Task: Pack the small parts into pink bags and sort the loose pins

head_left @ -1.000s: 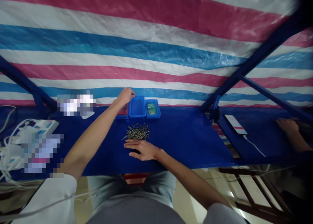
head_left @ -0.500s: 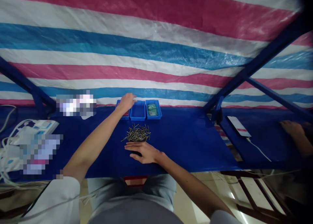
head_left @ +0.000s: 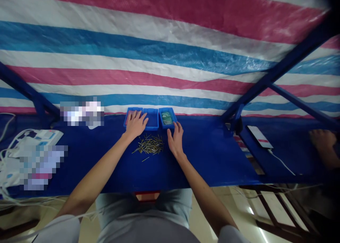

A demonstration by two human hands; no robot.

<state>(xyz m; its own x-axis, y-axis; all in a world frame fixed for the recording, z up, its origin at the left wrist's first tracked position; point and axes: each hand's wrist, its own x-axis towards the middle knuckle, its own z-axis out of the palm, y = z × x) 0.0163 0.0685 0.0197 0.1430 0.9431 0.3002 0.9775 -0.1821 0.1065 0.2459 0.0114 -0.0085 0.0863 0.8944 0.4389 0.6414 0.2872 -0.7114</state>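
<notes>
My left hand lies with fingers spread over the front of the left blue bin, partly hiding the reddish contents inside. Fingers and thumb apart, my right hand is at the front right corner of the right blue bin; whether it touches the bin is hard to tell. Small green packets fill part of that bin. Between them stands the middle blue bin, its blue bottom showing. In front, a pile of thin brass-coloured metal pins sits between my hands. One loose pin lies nearer me.
On the left of the blue table are a white power strip with tangled cables and blurred items. To the right, a phone on a cable lies on another table. Another person's hand rests at far right.
My left hand has come back toward me and flattened over the left bin. My right hand has moved from the pile's near side to the right bin. A loose pin shows below the pile.
</notes>
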